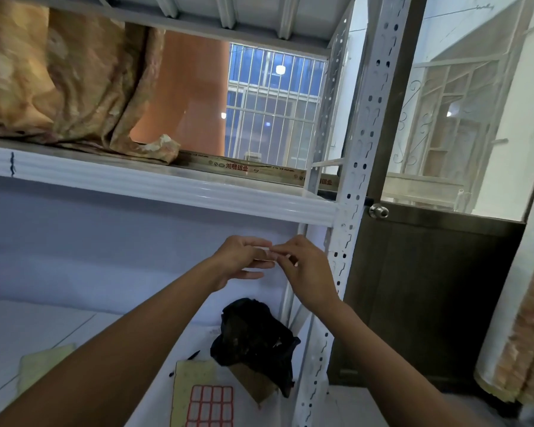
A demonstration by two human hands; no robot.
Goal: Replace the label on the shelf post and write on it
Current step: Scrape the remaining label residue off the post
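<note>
Treat the small pale paper label [265, 250] as light, limp, probably sticky; left hand [241, 257] and right hand [304, 268] pinch its edges.

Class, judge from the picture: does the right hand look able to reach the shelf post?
Probably yes. The right hand sits just left of the shelf post with nothing between them, though its fingertips meet those of the left hand; what they hold is unclear.

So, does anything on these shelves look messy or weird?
A little. The orange cloth on the upper shelf is bunched up, one corner flopped at the edge. A crumpled black bag slumps on the lower shelf beside the post.
</note>
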